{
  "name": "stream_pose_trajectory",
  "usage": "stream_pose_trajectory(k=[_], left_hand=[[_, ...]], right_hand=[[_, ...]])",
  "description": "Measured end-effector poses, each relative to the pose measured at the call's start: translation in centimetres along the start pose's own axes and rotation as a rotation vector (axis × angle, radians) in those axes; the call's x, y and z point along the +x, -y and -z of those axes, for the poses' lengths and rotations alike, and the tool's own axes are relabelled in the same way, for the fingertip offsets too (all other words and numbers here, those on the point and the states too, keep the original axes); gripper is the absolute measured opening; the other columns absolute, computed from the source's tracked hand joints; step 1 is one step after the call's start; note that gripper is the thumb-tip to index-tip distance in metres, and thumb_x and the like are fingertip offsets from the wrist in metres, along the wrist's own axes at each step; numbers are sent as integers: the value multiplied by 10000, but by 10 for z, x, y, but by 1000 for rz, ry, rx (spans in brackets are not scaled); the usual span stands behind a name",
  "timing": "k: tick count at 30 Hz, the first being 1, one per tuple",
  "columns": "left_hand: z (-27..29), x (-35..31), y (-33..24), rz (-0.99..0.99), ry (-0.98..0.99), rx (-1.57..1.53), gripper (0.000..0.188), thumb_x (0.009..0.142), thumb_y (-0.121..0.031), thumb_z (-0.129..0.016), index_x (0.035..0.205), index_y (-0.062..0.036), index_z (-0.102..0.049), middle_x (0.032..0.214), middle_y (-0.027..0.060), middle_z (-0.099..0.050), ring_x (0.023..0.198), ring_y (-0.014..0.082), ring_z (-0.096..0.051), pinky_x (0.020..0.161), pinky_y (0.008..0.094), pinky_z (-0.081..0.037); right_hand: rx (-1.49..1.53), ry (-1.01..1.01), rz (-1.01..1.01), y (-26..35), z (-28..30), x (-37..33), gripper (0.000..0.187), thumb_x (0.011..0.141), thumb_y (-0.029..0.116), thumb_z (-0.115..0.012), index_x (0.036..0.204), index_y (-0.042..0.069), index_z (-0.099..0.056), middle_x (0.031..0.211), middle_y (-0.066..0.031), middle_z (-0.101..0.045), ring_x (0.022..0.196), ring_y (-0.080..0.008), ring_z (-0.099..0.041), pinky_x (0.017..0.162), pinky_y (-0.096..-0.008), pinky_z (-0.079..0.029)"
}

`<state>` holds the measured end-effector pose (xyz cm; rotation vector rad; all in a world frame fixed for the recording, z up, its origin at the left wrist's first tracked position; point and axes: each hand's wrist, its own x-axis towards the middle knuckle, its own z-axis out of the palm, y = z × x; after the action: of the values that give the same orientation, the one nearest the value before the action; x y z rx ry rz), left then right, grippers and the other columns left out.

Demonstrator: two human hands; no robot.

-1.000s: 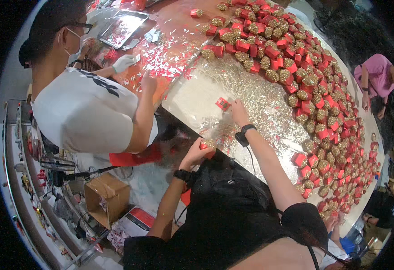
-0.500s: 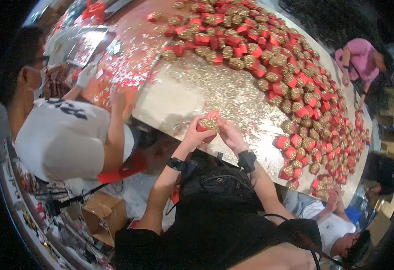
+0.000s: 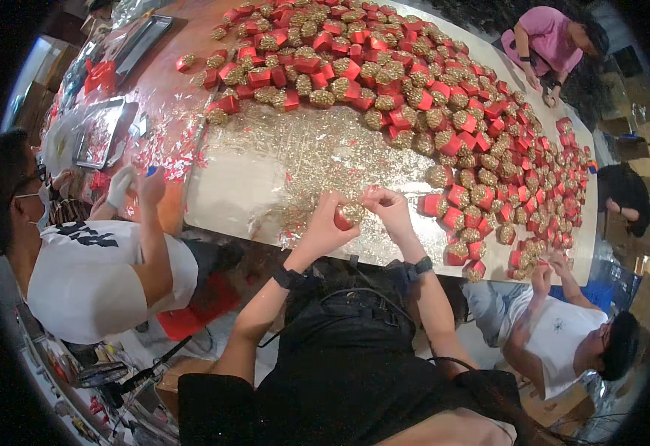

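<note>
Since the earlier frames, both hands have come together over the near edge of the counter (image 3: 265, 186) at the middle of the frame, where before the right one reached out toward a red piece on the glittery sheet. Seen from the head camera, the left hand (image 3: 323, 229) curls around a small round box (image 3: 348, 215), red below and gold-glittered on top, cupping it from underneath so it stays steady. The right hand (image 3: 384, 207) meets it from the other side with fingers pinched near the box's top, seemingly working on its covering; whether it truly grips the box cannot be told. The box is held just above the gold-dusted sheet (image 3: 288, 160), probably so loose glitter falls back onto it. Finished red and gold boxes (image 3: 444, 111) crowd the upper and right part of the counter in a broad arc, leaving the centre free as a working patch. At left, a person in a white shirt (image 3: 87, 275) works over the counter's edge; another person in white (image 3: 563, 334) reaches in at lower right, and a person in pink (image 3: 544, 37) bends over at upper right.
</note>
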<state>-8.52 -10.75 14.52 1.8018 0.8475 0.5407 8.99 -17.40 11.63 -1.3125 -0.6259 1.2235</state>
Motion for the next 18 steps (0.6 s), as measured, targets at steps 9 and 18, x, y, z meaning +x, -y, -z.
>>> stream_pose_trajectory(k=[9,18], left_hand=[[-38,-6,-37,-149,-69,114,466,672,-149,-755,1066,-29,-537,994,138,-476,893,316,-540,765,388,-463],[-60,-2,-40,-267,28,219,609,672,-187,-792,1187,-48,-500,1050,160,-467,942,321,-532,803,398,-470]], right_hand=[[-19,-33,91,19,32,-28,102,820,8,-702,777,30,-612,862,-49,-672,825,-115,-624,757,-263,-502],[11,-112,117,29,49,-47,41,805,-26,-691,819,6,-671,847,-70,-676,774,-115,-620,701,-245,-510]])
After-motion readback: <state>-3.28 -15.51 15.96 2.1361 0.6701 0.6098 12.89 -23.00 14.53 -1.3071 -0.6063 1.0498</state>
